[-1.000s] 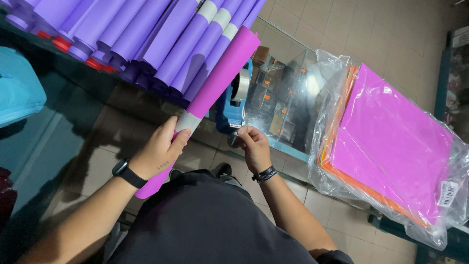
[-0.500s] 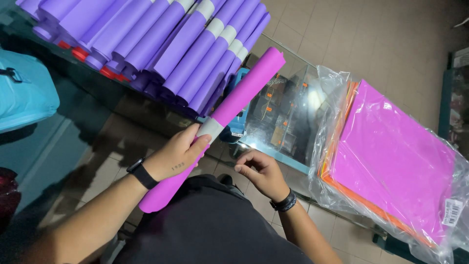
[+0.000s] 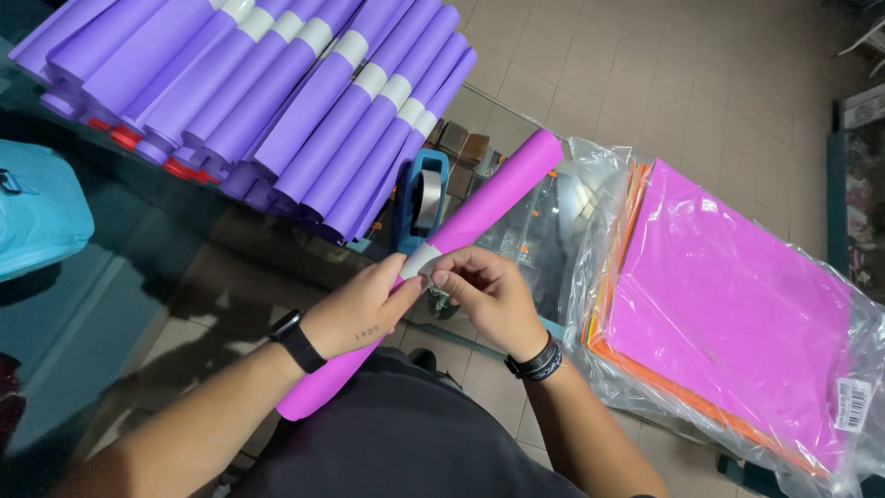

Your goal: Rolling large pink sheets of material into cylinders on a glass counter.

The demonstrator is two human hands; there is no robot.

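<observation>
Both hands on a pink roll over a glass counter.
Left hand closed around the roll mid-length; right hand pinches the white tape band on it. Purple rolls stacked on the counter, tape dispenser behind, bagged pink sheets at right — tiled floor beyond.

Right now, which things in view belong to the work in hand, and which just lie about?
In hand:
left hand
right hand
magenta paper roll
white band
tape dispenser
stack of purple rolls

Lying about:
bagged coloured sheets
light blue bag
</observation>
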